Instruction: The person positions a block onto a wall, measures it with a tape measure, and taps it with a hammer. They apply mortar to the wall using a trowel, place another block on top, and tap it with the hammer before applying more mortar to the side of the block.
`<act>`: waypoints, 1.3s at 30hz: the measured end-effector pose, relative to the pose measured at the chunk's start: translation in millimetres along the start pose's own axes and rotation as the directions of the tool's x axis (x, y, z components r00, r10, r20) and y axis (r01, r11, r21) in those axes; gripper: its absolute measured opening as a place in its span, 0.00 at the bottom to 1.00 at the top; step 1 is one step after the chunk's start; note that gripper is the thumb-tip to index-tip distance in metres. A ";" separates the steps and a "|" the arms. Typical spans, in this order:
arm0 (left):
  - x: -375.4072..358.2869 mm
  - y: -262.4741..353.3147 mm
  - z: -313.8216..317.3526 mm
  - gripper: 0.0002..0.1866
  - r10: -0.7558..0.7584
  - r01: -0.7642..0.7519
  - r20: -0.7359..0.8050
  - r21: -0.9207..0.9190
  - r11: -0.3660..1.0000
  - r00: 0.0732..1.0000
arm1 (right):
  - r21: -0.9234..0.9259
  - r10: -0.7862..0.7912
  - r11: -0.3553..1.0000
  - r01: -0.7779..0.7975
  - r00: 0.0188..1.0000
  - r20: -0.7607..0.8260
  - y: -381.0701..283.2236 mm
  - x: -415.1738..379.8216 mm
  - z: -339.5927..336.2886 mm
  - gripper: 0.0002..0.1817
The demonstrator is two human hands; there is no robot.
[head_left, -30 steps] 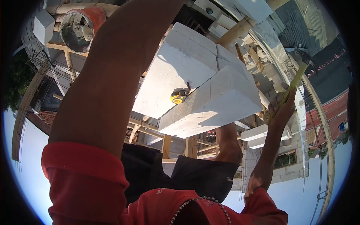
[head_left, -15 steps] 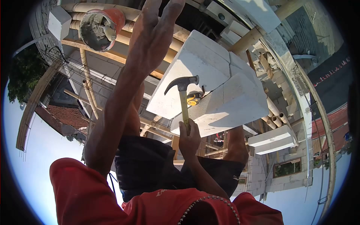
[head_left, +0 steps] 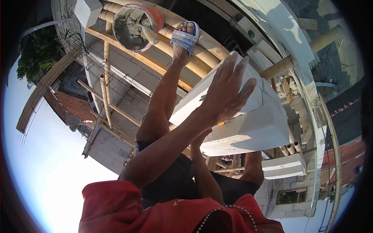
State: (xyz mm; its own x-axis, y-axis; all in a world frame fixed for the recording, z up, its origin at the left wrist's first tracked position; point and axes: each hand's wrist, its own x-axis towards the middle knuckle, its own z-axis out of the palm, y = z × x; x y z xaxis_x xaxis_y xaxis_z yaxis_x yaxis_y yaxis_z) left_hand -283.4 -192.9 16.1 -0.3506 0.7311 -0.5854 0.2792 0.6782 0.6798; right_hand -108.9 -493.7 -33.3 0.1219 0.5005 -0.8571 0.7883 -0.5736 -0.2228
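Note:
My left hand (head_left: 229, 89) is stretched flat, palm down with fingers extended, over the white lightweight concrete blocks (head_left: 268, 132). It holds nothing. Below it, my right hand (head_left: 201, 138) is closed at the near side of the blocks, partly covered by my left forearm. The claw hammer it grips is almost wholly hidden behind my left hand and wrist; a small dark bit shows beside the wrist. Only a sliver of the yellow tape measure (head_left: 221, 123) peeks out on the block top. Cracks or joints run across the blocks' upper faces.
A red bucket (head_left: 157, 19) of wet mortar, with a trowel handle (head_left: 150, 35) sticking out, stands on bamboo poles (head_left: 200, 62). My sandalled foot (head_left: 185, 38) rests beside it. Further white blocks (head_left: 285, 167) lie at right. Thin steel bars (head_left: 112, 73) cross the left side, with open drops below.
My left hand has swung down and right from the top, now covering the hammer and tape measure. The view has shifted, bringing my sandalled foot into sight.

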 end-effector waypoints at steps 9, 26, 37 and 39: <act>34.3 -36.6 -87.2 0.30 -0.469 -0.108 -0.650 -0.645 0.757 0.598 | 0.222 -0.235 0.933 0.284 0.946 -0.221 -291.9 49.3 -185.2 0.19; 35.1 -71.5 -149.5 0.27 -0.542 -0.291 -0.776 -0.626 0.723 0.323 | -0.249 -0.463 -0.497 0.831 -0.011 0.886 -486.2 150.2 45.4 0.24; 43.8 -9.8 -90.1 0.26 -0.181 -0.138 -0.615 -0.434 0.890 0.768 | -0.231 -0.165 -0.216 0.949 0.198 0.966 -651.3 110.0 12.3 0.25; 46.0 -5.2 -95.9 0.26 -0.172 -0.102 -0.550 -0.432 0.896 0.818 | -0.218 -0.207 -0.213 0.952 0.175 0.963 -649.4 110.3 11.9 0.27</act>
State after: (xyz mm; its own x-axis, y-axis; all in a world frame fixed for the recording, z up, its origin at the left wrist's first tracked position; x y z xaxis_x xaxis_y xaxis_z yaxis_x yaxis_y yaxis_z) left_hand -386.8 -170.0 28.0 -0.8259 0.4401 -0.3523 -0.0997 0.5010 0.8597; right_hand -614.4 -73.7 11.3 -0.7223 -0.4183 -0.5507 0.0799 0.7405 -0.6673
